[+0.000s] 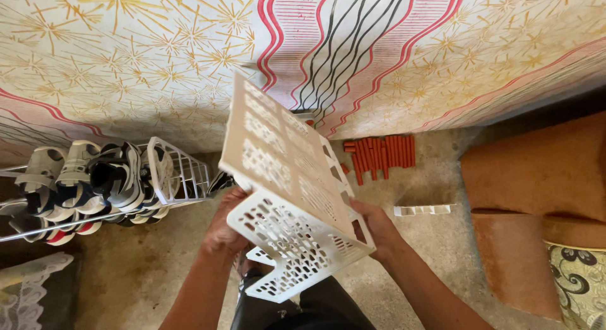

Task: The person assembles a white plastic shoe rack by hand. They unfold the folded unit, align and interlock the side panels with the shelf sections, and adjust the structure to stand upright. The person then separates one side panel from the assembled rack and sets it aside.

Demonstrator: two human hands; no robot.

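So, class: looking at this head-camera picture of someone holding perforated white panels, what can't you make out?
- Left hand: fingers hidden behind the white perforated panels, head view.
- Right hand: fingertips tucked under the panel edge.
- Shoes on the rack: cut off by the left edge.
- Red tubes: too small to count.

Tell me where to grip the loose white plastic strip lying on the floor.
Take the white strip at its middle, pinching across its narrow width from above. It lies flat and long on the bare floor, clear of the red rods, so both long edges are open to fingers.
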